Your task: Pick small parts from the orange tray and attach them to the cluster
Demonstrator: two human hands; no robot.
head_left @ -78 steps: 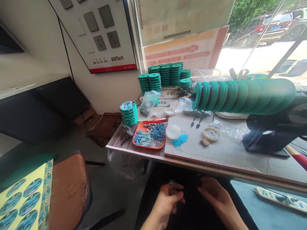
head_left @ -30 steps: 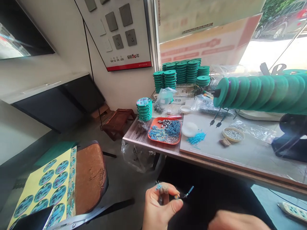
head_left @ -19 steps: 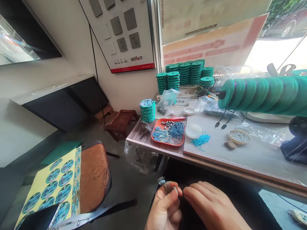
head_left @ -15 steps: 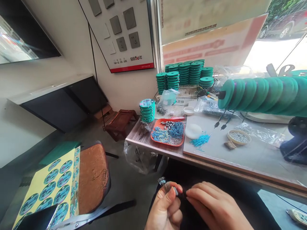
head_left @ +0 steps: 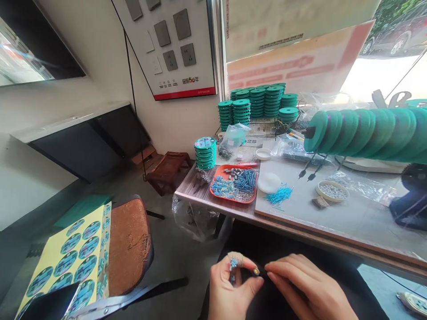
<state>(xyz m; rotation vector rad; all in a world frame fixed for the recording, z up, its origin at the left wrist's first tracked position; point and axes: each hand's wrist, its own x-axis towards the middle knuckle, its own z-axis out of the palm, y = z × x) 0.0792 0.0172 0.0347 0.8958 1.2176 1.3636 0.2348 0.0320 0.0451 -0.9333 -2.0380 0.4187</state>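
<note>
My left hand (head_left: pixel 231 289) is low in front of my lap, fingers closed on a bundle of small blue pieces (head_left: pixel 232 264), with one tiny piece (head_left: pixel 255 270) pinched between thumb and forefinger. My right hand (head_left: pixel 308 291) sits just to the right of it, its fingertips almost touching that piece. I cannot tell if the right fingers hold anything. Both hands are below the table's front edge (head_left: pixel 300 235), over dark cloth.
On the table are an orange tray (head_left: pixel 233 186) of blue and silver pieces, stacks of green spools (head_left: pixel 256 104), a labelled stack (head_left: pixel 205 153), a white lid (head_left: pixel 269 182), a bowl of beads (head_left: pixel 332 191) and a spool rack (head_left: pixel 367 133). A chair (head_left: pixel 128 249) with sticker sheets (head_left: pixel 66 262) stands to the left.
My left hand turned so the blue bundle faces me, and the small piece now shows at its fingertips. My right hand stays close beside it. The view barely shifted.
</note>
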